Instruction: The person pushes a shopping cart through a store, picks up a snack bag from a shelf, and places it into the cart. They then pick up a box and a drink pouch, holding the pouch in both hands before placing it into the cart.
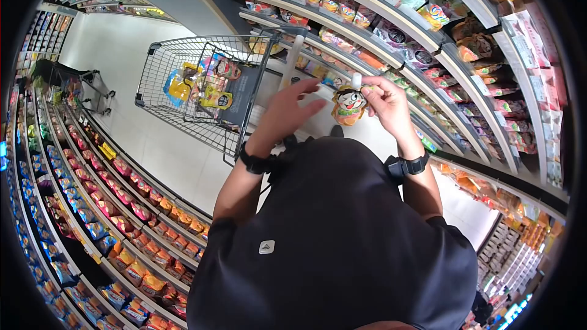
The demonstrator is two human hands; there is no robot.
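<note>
Between the thumb and fingers of my right hand (389,105) is a spouted pouch (350,111) with a white cap and a cartoon face printed on it. It hangs upright in front of my chest, its cap at the top. My left hand (292,110) is raised to the left of the pouch, apart from it, with fingers spread and nothing in them. Close beyond the left hand stands a wire shopping cart (142,79). A blue-and-yellow bag (177,87), a yellow packet (217,98) and other packets lie inside it.
Tiered shelves (391,6) full of bagged snacks curve along the front and right. More shelving with rows of colourful snack bags (131,269) runs along the left. A second cart (79,85) stands farther down the aisle on the pale floor (116,43).
</note>
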